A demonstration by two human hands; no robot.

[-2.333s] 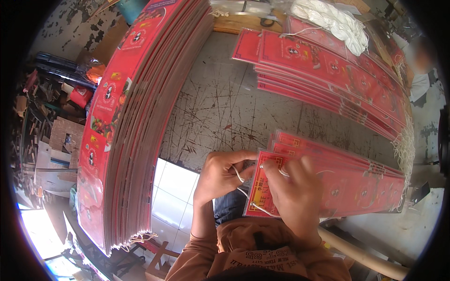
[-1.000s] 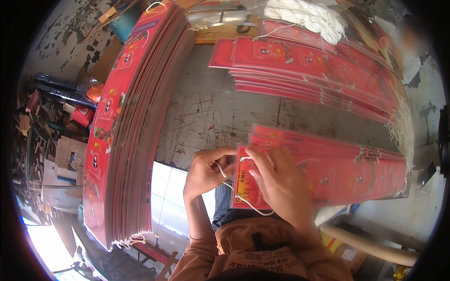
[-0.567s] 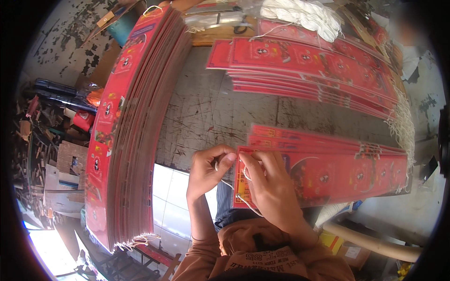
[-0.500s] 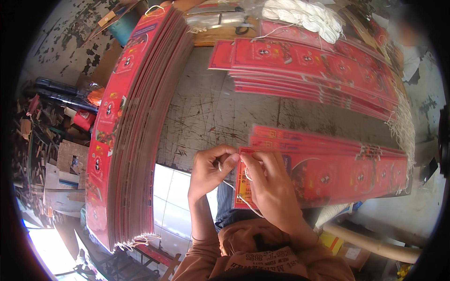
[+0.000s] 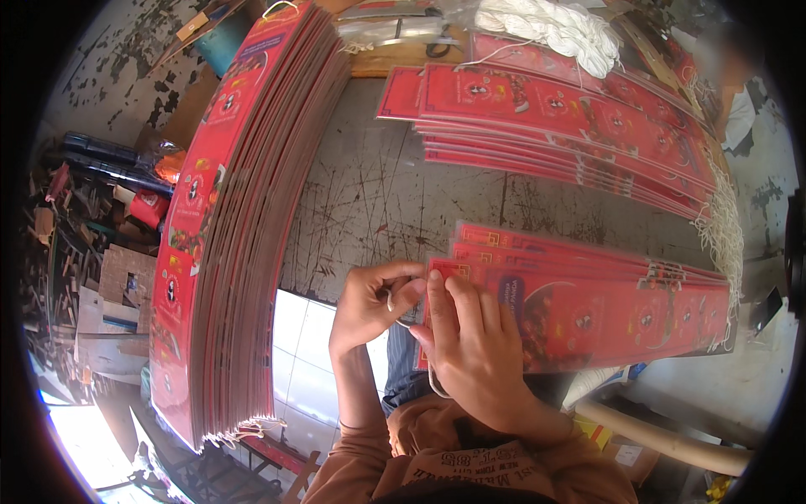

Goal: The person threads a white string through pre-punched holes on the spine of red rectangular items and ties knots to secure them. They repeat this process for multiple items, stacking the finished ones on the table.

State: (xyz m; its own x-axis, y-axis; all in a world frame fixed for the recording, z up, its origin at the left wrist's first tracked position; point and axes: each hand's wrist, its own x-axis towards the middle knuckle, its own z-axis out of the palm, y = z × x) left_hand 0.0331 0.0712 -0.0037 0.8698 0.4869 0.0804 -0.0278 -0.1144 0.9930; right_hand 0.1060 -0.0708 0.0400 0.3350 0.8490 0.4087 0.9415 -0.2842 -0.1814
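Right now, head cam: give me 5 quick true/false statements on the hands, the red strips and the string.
1. The right hand lies flat on the near stack of red strips. True.
2. The left hand rests on the tall pile of red strips at the left. False: it is at the near stack's left end, fingertips pinched at a thin white string.
3. A bundle of white cord lies at the far edge of the table. True.
4. The far stack of red strips stands on edge. False: it lies flat, fanned out.
5. Both hands are gloved. False: both are bare.
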